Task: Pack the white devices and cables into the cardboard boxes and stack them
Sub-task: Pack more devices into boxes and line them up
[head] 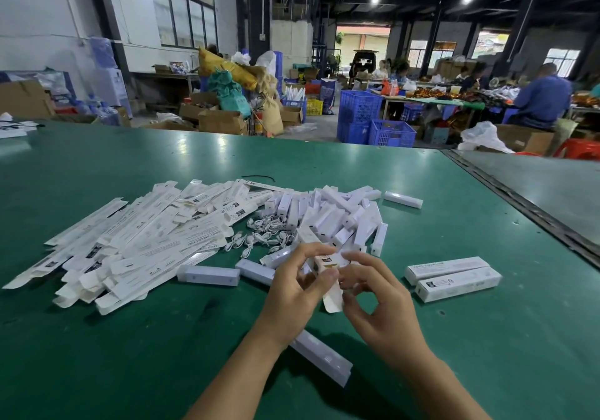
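Both hands meet over the green table (422, 338) around one white cardboard box (331, 296) with its end flap hanging loose. My left hand (298, 286) grips the box from the left; my right hand (373, 299) pinches it from the right. Flat unfolded boxes (130, 244) lie heaped at the left. White devices (337, 218) are piled ahead, with coiled white cables (263, 237) in front of them. Two closed boxes (454, 278) lie side by side at the right. Under my left wrist lies one more white device (321, 354).
Loose white devices lie near the hands (207, 275) and far right of the pile (402, 199). A black cable tie (258, 177) lies beyond the pile. A seam (519, 205) splits the table from a grey one at right. Blue crates (373, 120) and seated workers are behind.
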Demonstrator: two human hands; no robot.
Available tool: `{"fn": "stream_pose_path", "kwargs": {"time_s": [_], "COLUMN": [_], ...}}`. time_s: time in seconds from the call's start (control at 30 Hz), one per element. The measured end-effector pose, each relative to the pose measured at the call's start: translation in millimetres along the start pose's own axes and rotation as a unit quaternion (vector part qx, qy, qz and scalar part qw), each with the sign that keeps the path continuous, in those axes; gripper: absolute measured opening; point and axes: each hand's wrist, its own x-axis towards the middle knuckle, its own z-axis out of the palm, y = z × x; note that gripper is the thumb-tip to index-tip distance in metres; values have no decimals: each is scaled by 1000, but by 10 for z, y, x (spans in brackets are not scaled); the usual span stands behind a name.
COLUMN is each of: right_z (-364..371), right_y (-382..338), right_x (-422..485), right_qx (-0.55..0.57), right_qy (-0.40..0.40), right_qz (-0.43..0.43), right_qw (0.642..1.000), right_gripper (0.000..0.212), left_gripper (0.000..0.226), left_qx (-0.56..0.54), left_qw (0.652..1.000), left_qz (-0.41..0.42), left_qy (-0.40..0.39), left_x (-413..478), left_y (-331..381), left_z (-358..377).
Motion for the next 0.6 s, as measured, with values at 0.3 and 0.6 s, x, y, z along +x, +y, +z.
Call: {"fn": "stream_pose_path", "kwargs": {"time_s": [0.3,0.6], "right_z": [-103,20], "right_y": [53,54], "right_x": [27,-4], "right_qx": [-14,-34], "right_qy": [-29,45], "right_qz": [-22,-33], "right_qw": [999,998], "right_gripper": [30,10], "left_gripper": [12,22], "left_qx": [-118,-203], "left_qw": [992,974], "left_qz": [-43,-99], "left_qy": [13,-10], "left_x": [19,3], "left_y": [-26,19], "left_z": [-5,51]}}
